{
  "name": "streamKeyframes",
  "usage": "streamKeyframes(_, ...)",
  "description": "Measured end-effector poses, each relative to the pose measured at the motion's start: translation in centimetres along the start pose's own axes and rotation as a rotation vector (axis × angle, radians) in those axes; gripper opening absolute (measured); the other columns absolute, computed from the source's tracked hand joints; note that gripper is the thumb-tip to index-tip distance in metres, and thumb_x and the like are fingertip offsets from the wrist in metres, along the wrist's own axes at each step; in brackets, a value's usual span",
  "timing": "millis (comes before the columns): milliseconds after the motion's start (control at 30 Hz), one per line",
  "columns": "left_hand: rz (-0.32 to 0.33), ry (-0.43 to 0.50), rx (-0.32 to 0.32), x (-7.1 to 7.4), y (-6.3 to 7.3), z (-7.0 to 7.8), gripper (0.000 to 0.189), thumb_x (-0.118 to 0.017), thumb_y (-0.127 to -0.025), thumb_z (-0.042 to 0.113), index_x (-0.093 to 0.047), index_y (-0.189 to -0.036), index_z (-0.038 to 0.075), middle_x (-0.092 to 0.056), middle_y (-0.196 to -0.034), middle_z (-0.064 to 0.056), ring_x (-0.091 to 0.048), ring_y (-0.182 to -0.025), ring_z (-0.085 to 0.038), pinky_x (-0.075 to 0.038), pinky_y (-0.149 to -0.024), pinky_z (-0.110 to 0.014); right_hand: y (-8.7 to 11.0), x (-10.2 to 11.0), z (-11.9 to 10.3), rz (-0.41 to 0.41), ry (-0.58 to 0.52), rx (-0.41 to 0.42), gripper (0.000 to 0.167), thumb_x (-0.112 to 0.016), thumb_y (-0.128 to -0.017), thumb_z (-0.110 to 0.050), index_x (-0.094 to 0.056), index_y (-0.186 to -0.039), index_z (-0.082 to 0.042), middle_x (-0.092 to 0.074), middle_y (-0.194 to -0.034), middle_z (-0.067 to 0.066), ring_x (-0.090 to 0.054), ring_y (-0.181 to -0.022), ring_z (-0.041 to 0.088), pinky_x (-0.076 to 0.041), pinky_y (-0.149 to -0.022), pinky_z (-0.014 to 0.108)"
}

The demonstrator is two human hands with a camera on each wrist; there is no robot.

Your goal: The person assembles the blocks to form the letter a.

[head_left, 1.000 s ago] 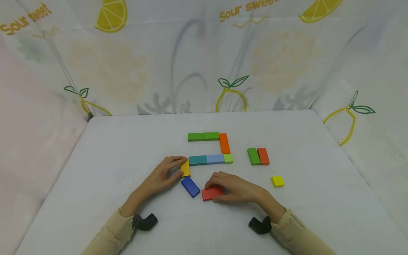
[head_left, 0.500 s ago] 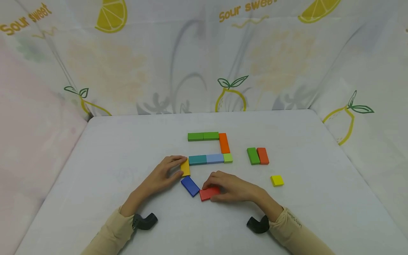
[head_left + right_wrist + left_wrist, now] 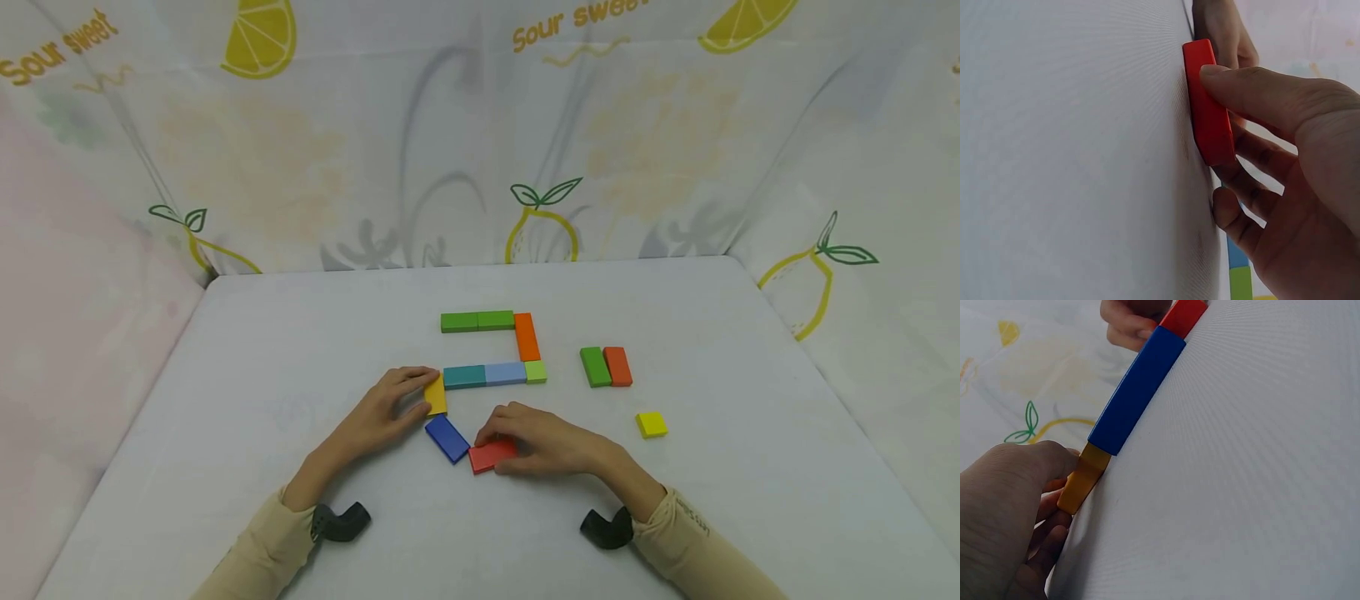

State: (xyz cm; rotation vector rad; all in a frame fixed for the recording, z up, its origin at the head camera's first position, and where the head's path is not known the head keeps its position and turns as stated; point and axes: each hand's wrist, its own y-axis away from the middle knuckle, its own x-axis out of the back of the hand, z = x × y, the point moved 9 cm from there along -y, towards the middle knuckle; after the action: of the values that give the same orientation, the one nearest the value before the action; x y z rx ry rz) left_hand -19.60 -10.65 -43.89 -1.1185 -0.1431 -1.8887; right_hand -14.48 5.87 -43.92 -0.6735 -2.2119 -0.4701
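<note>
My left hand [image 3: 386, 412] pinches a yellow-orange block [image 3: 437, 397] by its ends, thumb at the near end and fingers at the far one. Between the two hands a dark blue block [image 3: 447, 439] lies slanted, its upper end at the yellow-orange block. A red block [image 3: 491, 456] meets the blue block's lower right corner. Thumb and fingers of my right hand [image 3: 551, 442] grip this red block across its long sides, as the right wrist view shows with the red block [image 3: 1209, 103] flat on the table. The right hand covers its right end in the head view.
Teal [image 3: 465, 377], light blue [image 3: 505, 373] and lime [image 3: 536, 372] blocks form a row beyond the hands. An orange block [image 3: 527, 337] leads up to two green blocks [image 3: 477, 321]. Rightward lie a green block [image 3: 596, 367], a red-orange block [image 3: 618, 367] and a yellow square block [image 3: 652, 424].
My right hand has slid the red block slightly left, so the gap to the blue block has closed. The left hand has stayed on the yellow-orange block.
</note>
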Motion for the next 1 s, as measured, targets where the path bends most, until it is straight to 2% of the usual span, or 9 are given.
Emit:
streamKeyframes(233,-0.005,0.005,0.015,0.0,0.0,-0.1,0.047,-0.066,-0.088,0.014,-0.054,-0.133,0.007,-0.054,-0.133,-0.009,-0.048,-0.125,-0.026,-0.040,-0.104,-0.046,0.2,0.3,0.0,0.013,-0.015,0.021,0.030,-0.064,-0.090,-0.025,-0.057,-0.120,-0.022,-0.057,-0.115,-0.012,-0.049,-0.107,0.003,-0.045,-0.095,0.022)
streamKeyframes(467,-0.007,0.001,0.014,-0.1,0.0,-0.1,0.047,-0.066,-0.088,0.014,-0.054,-0.133,0.007,-0.054,-0.133,-0.009,-0.048,-0.125,-0.026,-0.040,-0.104,-0.045,1.2,2.3,0.8,0.081,-0.076,-0.019,0.028,-0.060,-0.093,-0.026,-0.058,-0.120,-0.018,-0.059,-0.115,-0.008,-0.053,-0.104,0.007,-0.047,-0.091,0.025)
streamKeyframes(633,-0.004,0.007,0.009,0.0,0.1,0.0,0.047,-0.066,-0.088,0.014,-0.054,-0.133,0.007,-0.054,-0.133,-0.009,-0.048,-0.125,-0.026,-0.040,-0.104,-0.045,2.7,4.9,2.7,0.179,-0.064,-0.091,0.029,-0.060,-0.093,-0.027,-0.057,-0.120,-0.017,-0.060,-0.114,-0.005,-0.054,-0.105,0.012,-0.050,-0.086,0.027)
streamKeyframes(833,-0.001,0.011,0.005,0.0,0.1,0.1,0.047,-0.066,-0.088,0.013,-0.054,-0.133,0.007,-0.054,-0.133,-0.009,-0.048,-0.125,-0.026,-0.039,-0.104,-0.045,4.9,7.9,4.6,0.299,-0.032,-0.174,0.030,-0.061,-0.093,-0.023,-0.056,-0.121,-0.014,-0.060,-0.113,0.001,-0.054,-0.106,0.018,-0.050,-0.087,0.037)
streamKeyframes(1000,0.003,0.005,-0.007,0.1,0.1,0.2,0.046,-0.066,-0.088,0.012,-0.054,-0.132,0.006,-0.055,-0.132,-0.010,-0.048,-0.124,-0.026,-0.040,-0.104,-0.045,6.6,10.2,6.0,0.392,0.087,-0.205,0.029,-0.063,-0.090,-0.014,-0.058,-0.118,-0.008,-0.060,-0.116,0.007,-0.053,-0.108,0.025,-0.046,-0.093,0.044)
